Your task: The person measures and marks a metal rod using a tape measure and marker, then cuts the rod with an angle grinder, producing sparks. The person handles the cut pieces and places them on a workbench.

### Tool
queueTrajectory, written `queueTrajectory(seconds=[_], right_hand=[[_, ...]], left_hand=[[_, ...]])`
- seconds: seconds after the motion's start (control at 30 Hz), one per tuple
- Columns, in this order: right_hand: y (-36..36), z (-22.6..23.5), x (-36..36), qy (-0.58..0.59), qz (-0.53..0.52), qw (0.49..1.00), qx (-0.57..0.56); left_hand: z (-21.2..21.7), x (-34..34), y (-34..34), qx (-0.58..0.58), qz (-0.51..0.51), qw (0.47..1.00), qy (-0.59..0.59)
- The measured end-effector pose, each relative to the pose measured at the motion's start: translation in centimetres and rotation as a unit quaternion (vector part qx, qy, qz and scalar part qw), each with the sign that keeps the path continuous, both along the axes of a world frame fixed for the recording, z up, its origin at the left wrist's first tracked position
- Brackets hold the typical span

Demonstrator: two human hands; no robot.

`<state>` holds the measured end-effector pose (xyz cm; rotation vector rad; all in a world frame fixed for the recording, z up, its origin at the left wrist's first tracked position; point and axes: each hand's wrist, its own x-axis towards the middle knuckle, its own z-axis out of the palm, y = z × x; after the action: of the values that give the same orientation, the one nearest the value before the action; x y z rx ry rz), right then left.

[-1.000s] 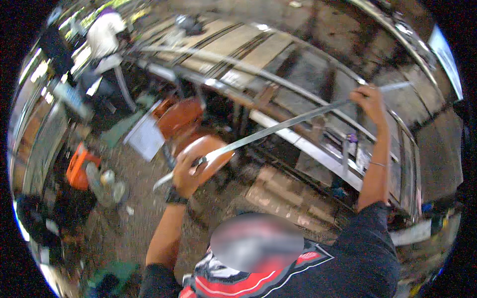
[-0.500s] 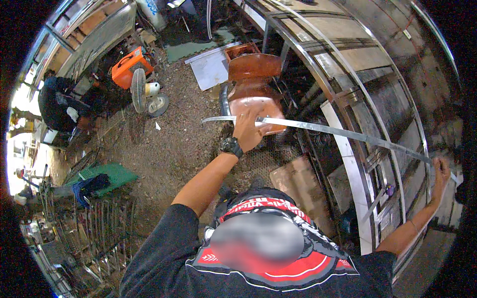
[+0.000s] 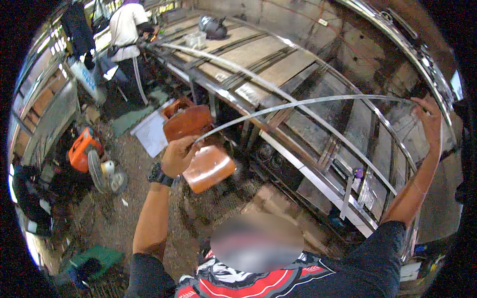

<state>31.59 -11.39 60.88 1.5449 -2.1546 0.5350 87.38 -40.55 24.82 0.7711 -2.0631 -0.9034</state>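
Observation:
A long thin metal strip (image 3: 303, 102) stretches between my two hands, bowed upward in the view, above a metal frame (image 3: 268, 82) lying on the workbench. My left hand (image 3: 180, 155), with a black watch at the wrist, is closed round the strip's left end, in front of a brown chair (image 3: 211, 169). At the far right my right hand (image 3: 428, 116) is raised and pinches the strip's other end between its fingers. The left fingertips are partly hidden behind the hand.
A co-worker in a light shirt (image 3: 124, 30) stands at the bench's far left end. On the bench sit a dark helmet-like thing (image 3: 212, 27) and a clear container (image 3: 195, 39). A fan (image 3: 94, 171) and an orange case (image 3: 83, 151) stand on the floor at left.
The view has turned right, so the chair and fan sit farther left. The strip has swung over the bench frame, and my right hand has risen with its end. Both hands keep hold.

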Motion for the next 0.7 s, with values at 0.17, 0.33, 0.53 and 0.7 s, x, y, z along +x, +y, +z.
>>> queueTrajectory(seconds=[0.17,0.33,0.53,0.7], right_hand=[[-1.2,3.3,2.0,0.072,-0.040,0.995,0.056],[-2.8,4.2,1.0,0.112,0.013,0.991,0.070],[-6.5,4.3,-0.7,-0.036,-0.042,0.962,0.269],[-5.8,0.0,-1.5,0.010,0.098,0.978,0.183]], left_hand=[[0.2,-1.6,-0.4,0.238,-0.158,0.957,-0.051],[-1.6,-1.7,1.5,0.317,-0.171,0.928,-0.094],[-1.4,0.4,3.3,0.284,-0.196,0.933,-0.105],[-1.9,4.9,5.2,0.208,-0.231,0.933,-0.181]])
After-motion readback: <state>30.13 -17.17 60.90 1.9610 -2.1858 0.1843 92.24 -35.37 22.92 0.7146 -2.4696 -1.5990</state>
